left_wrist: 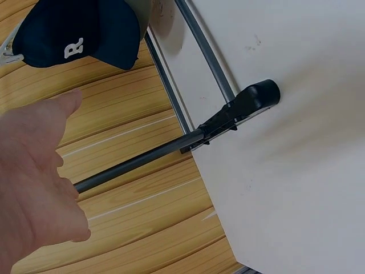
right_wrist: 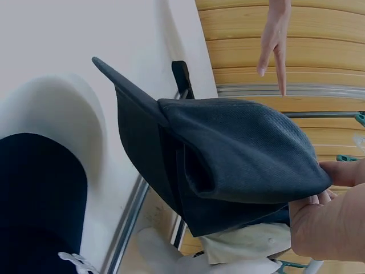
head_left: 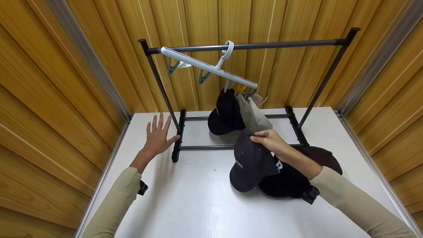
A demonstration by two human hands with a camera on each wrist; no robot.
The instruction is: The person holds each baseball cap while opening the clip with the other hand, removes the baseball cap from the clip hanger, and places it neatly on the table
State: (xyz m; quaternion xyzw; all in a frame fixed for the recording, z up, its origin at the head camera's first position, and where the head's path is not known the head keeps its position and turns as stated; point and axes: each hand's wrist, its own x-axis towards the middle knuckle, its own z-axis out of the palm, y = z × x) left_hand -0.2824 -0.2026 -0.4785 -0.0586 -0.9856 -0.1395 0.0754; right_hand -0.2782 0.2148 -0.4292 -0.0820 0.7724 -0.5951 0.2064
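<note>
My right hand point(head_left: 271, 141) pinches a dark navy baseball cap point(head_left: 249, 163) by the top of its crown, brim hanging down, above the white surface. In the right wrist view the cap point(right_wrist: 245, 154) hangs from thumb and fingers, its opening partly folded in. My left hand point(head_left: 158, 137) holds nothing; its fingers are spread beside the rack's left post point(head_left: 161, 84). A white clip hanger point(head_left: 208, 67) hangs tilted on the rack's top bar. From its lower end hang a dark cap point(head_left: 226, 114), with a white letter in the left wrist view, and a grey-green cap point(head_left: 252, 114).
Under my right forearm lie a black cap point(head_left: 284, 181) and a dark brown cap point(head_left: 324, 158). The rack's base has a lower crossbar point(head_left: 206, 147) and black feet point(head_left: 176, 152). Unused clips point(head_left: 204, 77) dangle at the hanger's left. Wood-patterned walls point(head_left: 49, 99) enclose the white surface point(head_left: 198, 201).
</note>
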